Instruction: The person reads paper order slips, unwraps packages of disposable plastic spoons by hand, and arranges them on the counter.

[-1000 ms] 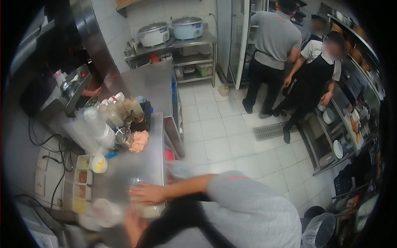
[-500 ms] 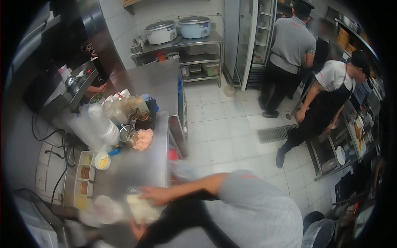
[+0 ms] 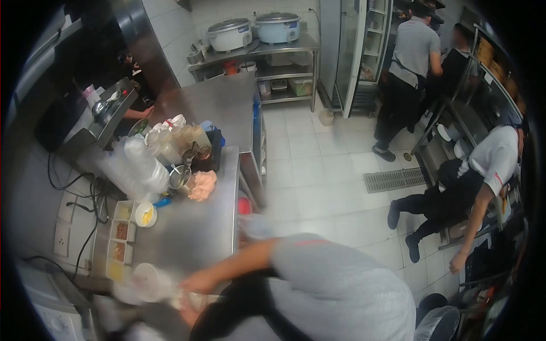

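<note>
My right hand [image 3: 199, 282] is at the lower left of the view, over the steel counter [image 3: 187, 227], its fingers curled inward. Just below it my left hand [image 3: 187, 314] is blurred and partly hidden by my dark apron. Between both hands is a small pale, see-through thing [image 3: 197, 300] that I cannot make out. A white round tub [image 3: 149, 281] stands just left of my hands. Farther up the counter are containers of toppings [image 3: 120, 230], a small white bowl with yellow food [image 3: 146, 215] and a crumpled orange cloth [image 3: 202, 186].
Clear plastic cups or lids [image 3: 149, 170] and squeeze bottles [image 3: 168, 145] crowd the counter's back. Two rice cookers [image 3: 277, 28] stand on a far shelf. A co-worker [image 3: 483, 176] leans at the right; other people [image 3: 412, 62] stand by the fridge [image 3: 347, 57]. A drain grate [image 3: 394, 180] lies in the floor.
My hands have drawn together, my right hand moving down and left. The pale, clear-wrapped thing under it is now mostly hidden. The co-worker at right has moved downward, bending, with an arm extended.
</note>
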Motion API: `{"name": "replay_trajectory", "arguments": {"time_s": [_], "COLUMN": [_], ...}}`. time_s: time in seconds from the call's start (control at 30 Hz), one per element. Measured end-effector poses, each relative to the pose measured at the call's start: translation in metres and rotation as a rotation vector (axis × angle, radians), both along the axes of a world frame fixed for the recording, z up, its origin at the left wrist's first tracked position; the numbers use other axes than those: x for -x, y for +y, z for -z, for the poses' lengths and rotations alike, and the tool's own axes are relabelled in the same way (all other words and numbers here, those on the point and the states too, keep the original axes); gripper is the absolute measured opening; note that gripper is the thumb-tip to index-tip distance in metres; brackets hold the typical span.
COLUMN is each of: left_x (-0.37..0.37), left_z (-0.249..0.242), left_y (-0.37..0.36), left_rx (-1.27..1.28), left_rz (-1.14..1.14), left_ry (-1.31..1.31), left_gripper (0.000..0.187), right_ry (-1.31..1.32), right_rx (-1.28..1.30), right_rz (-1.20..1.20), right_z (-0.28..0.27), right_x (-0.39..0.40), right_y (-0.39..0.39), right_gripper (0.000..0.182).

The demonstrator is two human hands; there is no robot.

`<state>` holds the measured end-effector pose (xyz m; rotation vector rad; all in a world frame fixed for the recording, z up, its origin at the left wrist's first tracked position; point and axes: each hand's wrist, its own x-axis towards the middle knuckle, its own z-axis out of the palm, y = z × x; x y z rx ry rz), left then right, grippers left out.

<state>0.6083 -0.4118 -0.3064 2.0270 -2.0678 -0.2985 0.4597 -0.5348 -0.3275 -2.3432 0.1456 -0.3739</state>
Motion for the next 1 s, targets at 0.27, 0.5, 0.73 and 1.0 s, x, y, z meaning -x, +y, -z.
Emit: {"name": "replay_trajectory", "arguments": {"time_s": [0.27, 0.5, 0.73, 1.0], "left_x": [0.025, 0.022, 0.021, -0.092], "left_z": [0.006, 0.023, -0.021, -0.001], "left_y": [0.004, 0.01, 0.032, 0.063], "left_rx": [0.25, 0.476, 0.134, 0.163], "left_rz": [0.378, 0.542, 0.209, 0.076], "left_ry": [-0.335, -0.621, -0.319, -0.285], "left_gripper": [0.051, 0.05, 0.046, 0.047], "right_ry": [-0.068, -0.281, -0.154, -0.128], "right_rx": [-0.017, 0.184, 0.251, 0.299], "right_rz": [0.15, 0.445, 0.441, 0.355], "right_z": [-0.023, 0.005, -0.019, -0.019], "right_x": [0.011, 0.061, 0.052, 0.047], "right_y": [-0.004, -0.012, -0.012, -0.009], "right_gripper": [0.051, 0.05, 0.047, 0.043]}}
